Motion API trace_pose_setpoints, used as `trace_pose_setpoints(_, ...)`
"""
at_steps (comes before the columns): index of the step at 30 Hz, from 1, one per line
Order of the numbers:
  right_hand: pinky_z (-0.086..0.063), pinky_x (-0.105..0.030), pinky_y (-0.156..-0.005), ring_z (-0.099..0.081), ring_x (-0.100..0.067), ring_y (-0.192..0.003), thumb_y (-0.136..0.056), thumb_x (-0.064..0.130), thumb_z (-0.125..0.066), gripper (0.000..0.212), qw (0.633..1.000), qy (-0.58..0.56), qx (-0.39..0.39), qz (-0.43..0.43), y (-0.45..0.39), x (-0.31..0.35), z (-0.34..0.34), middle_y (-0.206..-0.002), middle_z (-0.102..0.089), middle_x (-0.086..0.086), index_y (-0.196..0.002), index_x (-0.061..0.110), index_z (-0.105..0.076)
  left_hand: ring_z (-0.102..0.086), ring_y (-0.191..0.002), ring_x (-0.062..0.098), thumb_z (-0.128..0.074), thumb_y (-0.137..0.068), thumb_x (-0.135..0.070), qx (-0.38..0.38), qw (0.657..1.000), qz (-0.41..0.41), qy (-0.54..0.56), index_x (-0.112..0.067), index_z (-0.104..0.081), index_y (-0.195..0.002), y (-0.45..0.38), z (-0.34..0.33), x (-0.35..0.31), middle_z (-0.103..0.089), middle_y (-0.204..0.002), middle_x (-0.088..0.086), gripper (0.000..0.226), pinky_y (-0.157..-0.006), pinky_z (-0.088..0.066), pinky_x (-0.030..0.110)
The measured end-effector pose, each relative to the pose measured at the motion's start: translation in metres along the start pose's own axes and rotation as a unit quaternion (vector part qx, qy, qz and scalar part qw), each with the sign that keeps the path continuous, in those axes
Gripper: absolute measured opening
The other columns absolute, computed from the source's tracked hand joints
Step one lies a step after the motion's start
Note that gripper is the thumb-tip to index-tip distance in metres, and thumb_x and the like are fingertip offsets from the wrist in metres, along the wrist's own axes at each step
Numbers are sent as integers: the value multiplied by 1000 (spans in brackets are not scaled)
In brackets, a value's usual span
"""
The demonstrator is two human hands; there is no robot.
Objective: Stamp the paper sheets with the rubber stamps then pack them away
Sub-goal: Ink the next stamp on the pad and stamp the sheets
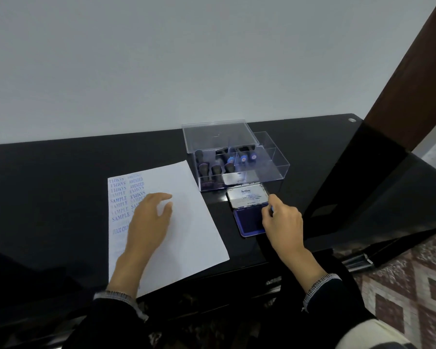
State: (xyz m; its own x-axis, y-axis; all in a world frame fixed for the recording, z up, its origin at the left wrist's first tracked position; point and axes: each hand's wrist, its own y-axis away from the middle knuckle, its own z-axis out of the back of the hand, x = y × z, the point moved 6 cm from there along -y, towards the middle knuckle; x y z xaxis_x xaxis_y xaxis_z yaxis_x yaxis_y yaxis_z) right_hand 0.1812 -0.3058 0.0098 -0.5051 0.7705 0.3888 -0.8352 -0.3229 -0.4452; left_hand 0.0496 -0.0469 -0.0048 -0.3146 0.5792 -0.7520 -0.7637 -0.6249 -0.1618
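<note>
A white paper sheet point(186, 222) lies on the black table point(61, 185), with blue SAMPLE and AMENDED prints down its left side. My left hand point(149, 220) rests flat on the sheet with fingers relaxed. To the right lies an open blue ink pad point(248, 222) with its lid point(247, 196) folded back. My right hand point(281, 220) grips a rubber stamp point(271, 209) over the pad; only a small blue bit of it shows between the fingers. A clear plastic box point(262, 170) behind the pad holds several more stamps point(215, 170).
The box's clear lid point(217, 134) leans across its back left. A dark wooden post point(413, 71) rises at the right beside the table's right edge. A patterned floor point(413, 285) shows at the lower right. A pale wall stands behind the table.
</note>
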Motion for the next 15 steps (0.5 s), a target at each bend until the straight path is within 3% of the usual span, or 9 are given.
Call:
trace_pose_setpoints(4,-25,-23,-42,-23,-21,-35,-71,-5,-70,32,1000,4,-8,15,0,2,0,-43,-27,5,-63,11,-43,-45,-127,16,-50,-98,-22,-48,997,25,-52,-21,-60,-122,4,31,29,-52,-134,-6,26,-101,-42,43)
trace_pose_setpoints(7,-23,-23,-41,-20,-21,-34,-68,-7,-71,30,999,35,-1,28,-2,5,-2,-42,-25,5,-62,8,-45,-32,-139,19,-48,-99,-23,-73,991,31,-108,-17,-57,-128,4,45,42,-48,-141,-2,31,-112,-29,47)
trace_pose_setpoints(10,-25,-26,-44,-29,-24,-37,-78,-4,-62,36,1000,-21,5,-13,-2,-6,-4,-43,-31,0,-63,13,-34,-22,-145,20,-47,-99,-21,-67,988,38,-134,-12,-53,-134,2,50,60,-44,-146,3,37,-119,-13,47)
trace_pose_setpoints(15,-27,-27,-45,-31,-25,-37,-78,-3,-62,36,1000,-15,-4,-1,-2,-4,-5,-43,-32,0,-64,14,-35,-20,-145,23,-46,-99,-20,-64,986,45,-150,-10,-51,-136,2,50,72,-41,-149,5,39,-119,-9,46)
